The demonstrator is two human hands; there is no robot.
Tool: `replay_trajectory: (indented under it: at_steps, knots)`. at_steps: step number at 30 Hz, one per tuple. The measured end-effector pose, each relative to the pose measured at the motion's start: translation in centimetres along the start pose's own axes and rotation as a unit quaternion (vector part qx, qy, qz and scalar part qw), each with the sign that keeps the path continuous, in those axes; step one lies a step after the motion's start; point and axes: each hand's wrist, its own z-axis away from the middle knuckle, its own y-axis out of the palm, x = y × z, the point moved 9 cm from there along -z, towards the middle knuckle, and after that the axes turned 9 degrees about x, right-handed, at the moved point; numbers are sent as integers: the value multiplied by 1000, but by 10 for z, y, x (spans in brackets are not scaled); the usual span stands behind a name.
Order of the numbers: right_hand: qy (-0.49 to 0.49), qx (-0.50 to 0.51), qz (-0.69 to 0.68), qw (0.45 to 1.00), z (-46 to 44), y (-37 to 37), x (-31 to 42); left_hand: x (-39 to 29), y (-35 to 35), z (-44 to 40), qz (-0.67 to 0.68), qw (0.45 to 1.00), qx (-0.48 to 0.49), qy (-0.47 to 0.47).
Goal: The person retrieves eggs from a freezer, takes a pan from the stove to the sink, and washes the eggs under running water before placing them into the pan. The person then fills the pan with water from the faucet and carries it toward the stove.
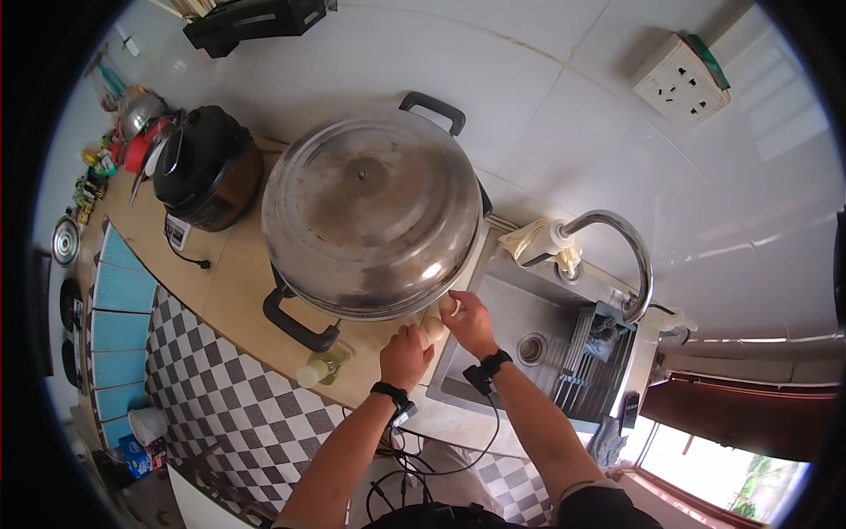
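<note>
Several pale, egg-like round items sit on the counter strip between the large steel pot (370,212) and the sink (493,304). My right hand (471,324) has its fingers closed around one egg (448,305) right beside the pot's rim. Lower and to the left, my left hand (406,358) is curled, its fingertips against another egg (423,339) that it partly hides. Between the two hands a further egg (434,328) is visible. The pot's domed lid is on. A strapped device with a cable is on each wrist.
A pale-capped bottle (324,365) stands left of my left hand, under the pot's black handle (300,324). A curved faucet (639,256) arches over the sink, which holds a grey drain rack (592,366). A black electric cooker (210,167) is farther left.
</note>
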Motion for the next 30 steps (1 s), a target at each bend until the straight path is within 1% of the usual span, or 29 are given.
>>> replay_trajectory:
  at_steps: [1, 2, 5, 7, 11, 14, 15, 17, 18, 19, 20, 21, 22, 23, 24, 25, 26, 29, 30]
  knots:
    - [-17, 6, 24, 1000, -3, 3, 3, -2, 1, -3, -27, 1000, -5, 1]
    - [-35, 13, 47, 998, -3, 5, 7, -3, 2, -4, -26, 1000, -3, 0]
    - [-52, 18, 69, 996, -4, 9, 7, -3, 3, -7, -49, 999, 5, -7]
    - [-49, 20, 62, 997, -3, 9, 13, -3, 6, -8, -38, 999, 15, -11]
    - [-39, 28, 55, 997, -4, 8, 15, -4, 6, -8, -45, 999, 6, 1]
    - [-49, 11, 65, 997, -4, 8, 9, -4, 5, -9, -62, 998, 6, 4]
    - [-49, 10, 64, 997, -4, 8, 8, -2, 5, -9, -38, 999, 20, -3]
    - [25, 19, 15, 999, -3, 5, -11, 0, 3, -8, -16, 999, 36, -8]
    - [26, 17, 14, 999, -2, 0, -8, 2, 1, -7, 18, 999, 41, -8]
    - [136, 47, -92, 985, 1, 3, -26, 4, -1, -6, 52, 998, 46, -8]
    - [242, 76, -196, 947, 9, 10, -41, 5, -3, -5, 51, 998, 47, -6]
    - [243, 74, -198, 947, 11, 10, -52, 7, -4, -4, 84, 995, 56, -12]
    - [177, 58, -151, 971, 7, 9, -63, 11, -3, -2, 118, 991, 66, -18]
    - [110, 42, -102, 988, 5, 6, -64, 17, 0, -1, 116, 991, 66, -19]
    - [110, 43, -105, 988, 6, 5, -63, 23, 11, -1, 118, 989, 87, -5]
    - [41, 21, -19, 999, 6, -2, -46, 27, 18, 1, 119, 987, 107, 8]
    - [-29, -1, 67, 997, 8, -5, -28, 34, 23, 6, 117, 987, 106, 6]
    - [-22, 8, 44, 999, 8, -6, -14, 38, 19, 14, 124, 989, 82, 23]
    - [-21, 6, 42, 999, 9, -7, -14, 42, 19, 15, 114, 990, 84, 2]
